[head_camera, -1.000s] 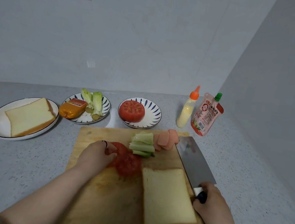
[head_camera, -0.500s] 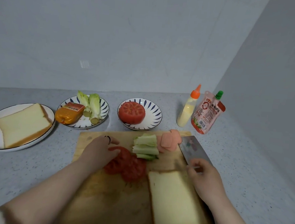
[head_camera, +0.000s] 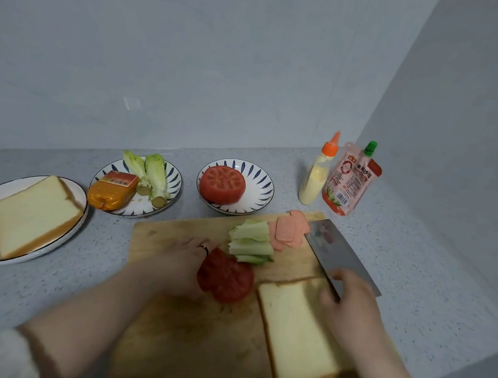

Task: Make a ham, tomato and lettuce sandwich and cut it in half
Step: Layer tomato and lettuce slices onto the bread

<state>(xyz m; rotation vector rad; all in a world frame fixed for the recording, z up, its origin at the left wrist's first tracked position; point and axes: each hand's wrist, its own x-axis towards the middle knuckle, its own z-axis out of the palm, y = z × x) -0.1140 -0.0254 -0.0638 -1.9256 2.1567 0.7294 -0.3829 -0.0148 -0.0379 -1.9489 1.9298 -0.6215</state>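
At the wooden board's centre, your left hand grips round tomato slices; your right hand hangs slack over square bread.

The red sauce pouch reads "番茄沙司" above a barcode; the ham pack label is illegible

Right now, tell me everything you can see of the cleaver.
The cleaver has a broad rectangular blade of shiny grey metal that mirrors red and pink blurs. It appears to lie flat along the right edge of the board, far end beside the ham, near end by the bread. The right hand covers that near end, so the handle is hidden; whether it grips is unclear.
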